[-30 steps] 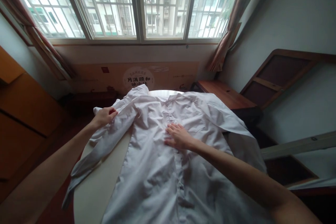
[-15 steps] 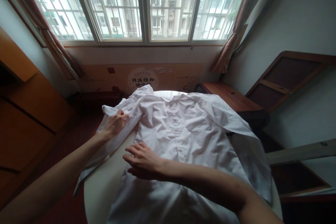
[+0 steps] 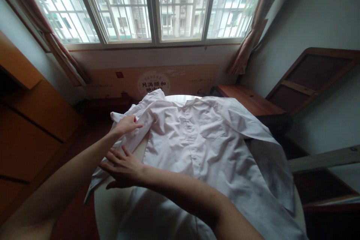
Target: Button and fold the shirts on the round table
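A white button-up shirt (image 3: 202,146) lies spread front-up over a round pale table (image 3: 112,206). Its left sleeve (image 3: 126,144) runs down off the table's left side. My left hand (image 3: 128,124) rests on the sleeve near the shoulder, fingers curled onto the cloth. My right hand (image 3: 122,167) has crossed over to the left and lies on the lower part of that sleeve, fingers spread flat. The shirt's other sleeve hangs off the right side of the table.
A wide barred window (image 3: 160,5) with curtains fills the far wall. A printed cardboard panel (image 3: 153,80) leans below it. A wooden side table (image 3: 247,101) and a leaning wooden frame (image 3: 312,80) stand at right. Wooden cabinets (image 3: 30,120) stand at left.
My right hand has slid from the shirt's button placket leftward across the cloth to the left sleeve. My left hand stayed on the sleeve near the shoulder.
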The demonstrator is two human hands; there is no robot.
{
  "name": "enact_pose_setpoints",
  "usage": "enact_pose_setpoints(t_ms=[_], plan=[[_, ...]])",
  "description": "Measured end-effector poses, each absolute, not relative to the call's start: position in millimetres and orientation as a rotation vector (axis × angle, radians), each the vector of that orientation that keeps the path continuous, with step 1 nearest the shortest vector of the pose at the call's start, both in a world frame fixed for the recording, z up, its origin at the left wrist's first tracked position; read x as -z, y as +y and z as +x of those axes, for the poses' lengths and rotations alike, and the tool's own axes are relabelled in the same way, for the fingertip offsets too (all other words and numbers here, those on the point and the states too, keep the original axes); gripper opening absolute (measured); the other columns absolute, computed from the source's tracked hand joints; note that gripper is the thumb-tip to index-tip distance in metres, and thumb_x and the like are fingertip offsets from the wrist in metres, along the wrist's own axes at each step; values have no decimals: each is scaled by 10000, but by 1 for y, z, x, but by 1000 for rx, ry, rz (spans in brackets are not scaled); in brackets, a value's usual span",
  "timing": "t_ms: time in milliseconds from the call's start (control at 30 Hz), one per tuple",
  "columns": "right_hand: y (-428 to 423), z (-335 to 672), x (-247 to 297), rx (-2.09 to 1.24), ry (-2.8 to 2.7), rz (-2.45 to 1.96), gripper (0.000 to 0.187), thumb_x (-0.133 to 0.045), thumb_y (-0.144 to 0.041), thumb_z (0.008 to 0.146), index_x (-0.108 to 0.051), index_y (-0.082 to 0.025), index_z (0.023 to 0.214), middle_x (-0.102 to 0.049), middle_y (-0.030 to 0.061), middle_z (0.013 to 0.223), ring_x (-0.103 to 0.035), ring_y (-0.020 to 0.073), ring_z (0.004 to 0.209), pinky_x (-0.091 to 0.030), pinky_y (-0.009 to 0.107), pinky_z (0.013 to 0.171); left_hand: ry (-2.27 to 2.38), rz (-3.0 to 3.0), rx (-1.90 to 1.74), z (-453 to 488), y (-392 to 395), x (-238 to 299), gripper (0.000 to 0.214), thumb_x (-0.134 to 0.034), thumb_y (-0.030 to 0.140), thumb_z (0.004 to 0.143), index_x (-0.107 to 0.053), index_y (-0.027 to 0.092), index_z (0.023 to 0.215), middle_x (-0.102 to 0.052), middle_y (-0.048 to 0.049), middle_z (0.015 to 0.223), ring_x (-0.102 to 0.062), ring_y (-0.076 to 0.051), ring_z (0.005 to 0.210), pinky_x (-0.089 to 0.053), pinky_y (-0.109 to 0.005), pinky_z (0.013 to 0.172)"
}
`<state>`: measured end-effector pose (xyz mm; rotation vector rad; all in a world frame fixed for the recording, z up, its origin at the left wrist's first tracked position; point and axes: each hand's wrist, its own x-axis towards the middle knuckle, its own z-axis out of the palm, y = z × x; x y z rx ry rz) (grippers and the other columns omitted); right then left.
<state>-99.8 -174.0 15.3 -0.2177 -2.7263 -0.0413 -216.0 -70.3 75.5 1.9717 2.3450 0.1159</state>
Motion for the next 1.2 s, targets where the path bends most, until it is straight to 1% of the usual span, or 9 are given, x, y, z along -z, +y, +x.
enact_pose_setpoints(t_ms=[133, 233, 300, 433, 600, 733, 900, 1100, 1200], plan=[[-158, -117, -11, -18, -2765, -306, 717, -588, -550, 822, -350, -127, 1349, -494, 191, 1318, -424, 319, 1221, -234, 614, 1041, 2136, 2209, -94, -218, -68, -74, 168, -564, 358, 807, -599, 194, 801, -645, -51, 752, -617, -223, 750, -398, -276, 635], [-155, -123, -12, 6, -2807, -249, 342, -584, -384, 850, -545, -147, 1094, -645, 101, 1019, -565, 257, 969, -262, 554, 1033, 2121, 2269, -259, -210, -67, -76, 103, -538, 270, 809, -592, 195, 853, -646, -43, 774, -601, -196, 736, -396, -267, 651], [-159, -122, -17, -33, -2837, -163, 205, -573, -354, 849, -578, -169, 938, -655, 54, 917, -583, 226, 882, -355, 468, 960, 2140, 2265, -329, -206, -66, -79, 108, -524, 204, 779, -594, 191, 859, -647, -43, 797, -593, -189, 749, -399, -265, 671], [-175, -98, -42, -257, -2854, -6, 215, -569, -375, 849, -547, -198, 969, -635, 6, 954, -590, 170, 825, -425, 303, 689, 2042, 2257, -422, -202, -59, -83, 286, -503, 179, 722, -612, 166, 986, -628, -45, 787, -578, -184, 706, -413, -275, 663], [-192, -24, -67, -449, -2690, 99, 88, -474, -219, 868, -476, -205, 781, -561, 0, 842, -537, 122, 773, -412, 226, 672, 1809, 2182, -592, -203, -41, -83, 593, -423, 215, 740, -489, 167, 1328, -549, 15, 633, -523, -154, 567, -436, -270, 615], [-196, 33, -64, -708, -2262, -207, 27, -449, -176, 865, -431, -194, 874, -504, 15, 816, -496, 110, 698, -429, 209, 636, 1576, 2135, -490, -204, -19, -81, 500, -353, 192, 750, -661, 163, 1142, -602, -31, 705, -573, -164, 674, -471, -260, 662], [-206, 83, -57, -639, -2231, -373, 338, -410, -172, 897, -433, -158, 1234, -517, 47, 881, -511, 141, 768, -462, 252, 714, 1685, 2667, -104, -194, 4, -91, 447, -478, 95, 687, -714, 275, 1021, -596, -80, 998, -549, -232, 951, -420, -358, 892], [-226, 116, -30, -109, -2791, -74, 105, -563, -258, 843, -608, -219, 929, -583, 35, 864, -527, 185, 778, -447, 396, 858, 1707, 2892, 123, -172, 26, -118, 151, -557, 146, 717, -687, 191, 654, -580, -126, 1069, -465, -291, 1079, -316, -448, 970], [-229, 121, -25, -199, -2681, 60, 117, -501, -229, 911, -591, -238, 837, -645, 14, 900, -579, 170, 862, -411, 408, 968, 1657, 2811, 73, -164, 40, -127, 140, -570, 146, 665, -656, 177, 559, -616, -107, 1069, -461, -289, 1090, -296, -448, 990]])
